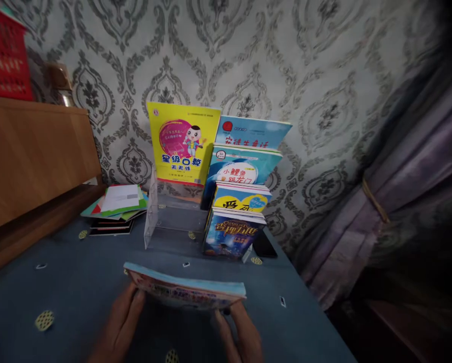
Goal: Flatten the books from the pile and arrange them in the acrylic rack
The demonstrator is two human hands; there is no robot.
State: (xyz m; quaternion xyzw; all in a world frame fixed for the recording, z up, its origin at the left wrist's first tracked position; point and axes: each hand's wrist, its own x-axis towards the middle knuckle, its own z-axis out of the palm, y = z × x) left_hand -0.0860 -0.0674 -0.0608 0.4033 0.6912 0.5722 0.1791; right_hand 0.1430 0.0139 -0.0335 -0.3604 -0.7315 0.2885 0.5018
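Note:
Both hands hold a thin children's book (184, 290) with a light blue edge, lifted low over the blue tablecloth (70, 282). My left hand (122, 322) grips its left end and my right hand (239, 333) grips its right end. Behind it stands a clear acrylic book rack (160, 217). Several colourful books (235, 222) lean upright in the rack's right side, stepped one behind another. A yellow book (182, 143) stands at the back against the wall.
A loose stack of books and papers (116, 206) lies at the back left. A wooden headboard (33, 156) with a red basket (4, 55) on top runs along the left. A dark phone (264, 245) lies beside the rack. Purple curtains (400, 191) hang on the right.

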